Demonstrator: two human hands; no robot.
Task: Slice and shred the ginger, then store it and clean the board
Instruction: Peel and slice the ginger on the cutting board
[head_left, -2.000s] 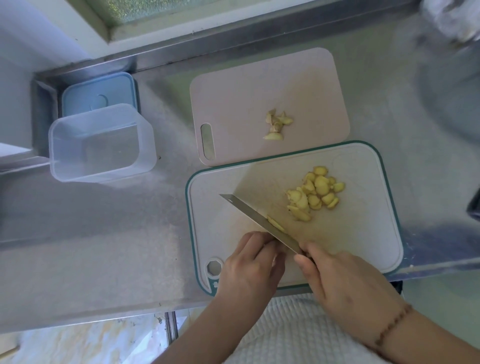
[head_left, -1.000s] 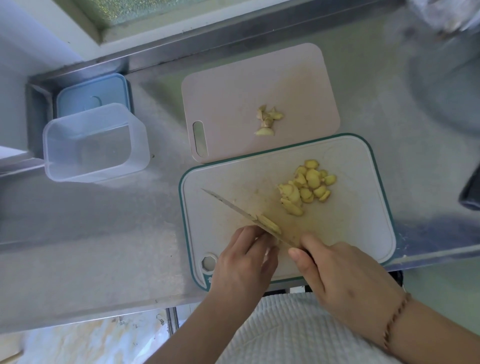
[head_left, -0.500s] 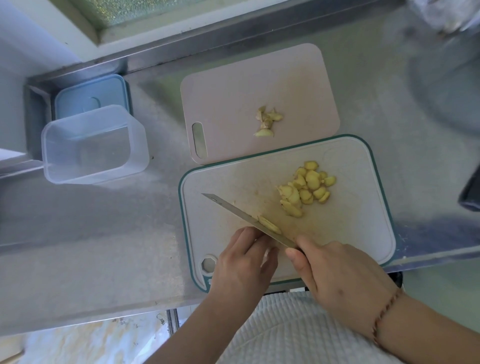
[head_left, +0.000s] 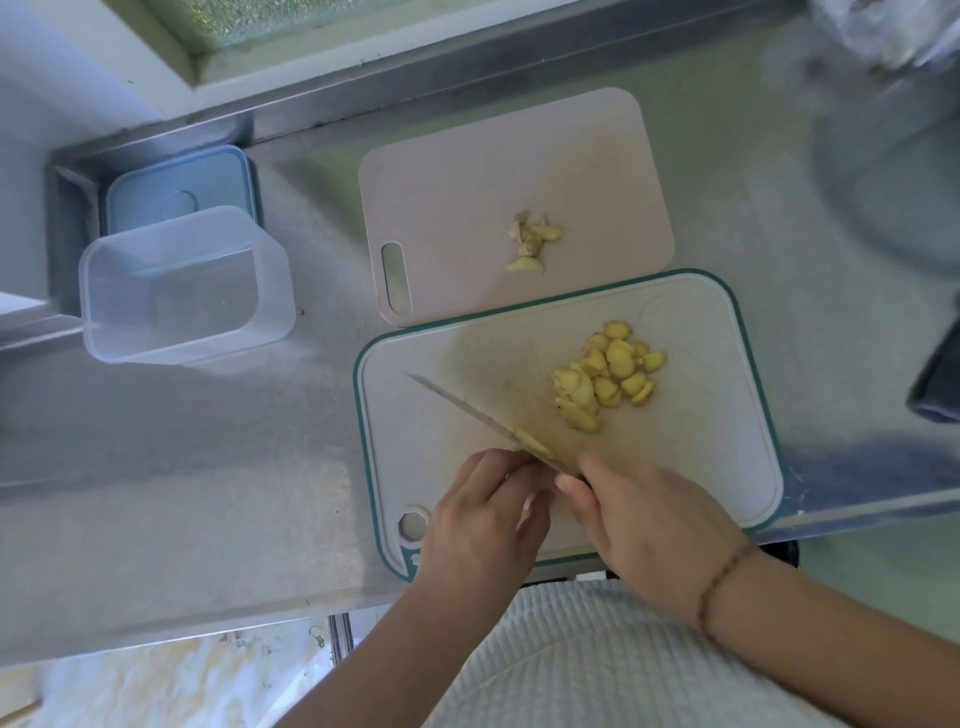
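Head view: my right hand (head_left: 644, 525) grips the knife (head_left: 467, 408), while my left hand (head_left: 485, 514) pins the ginger (head_left: 535, 444) just ahead of its curled fingertips, knuckles guiding the blade; cut slices (head_left: 605, 374) lie beyond.

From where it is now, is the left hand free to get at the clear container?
Probably yes. The left hand only steadies the ginger piece by the knife; bare steel counter lies between it and the clear container, which stands open.
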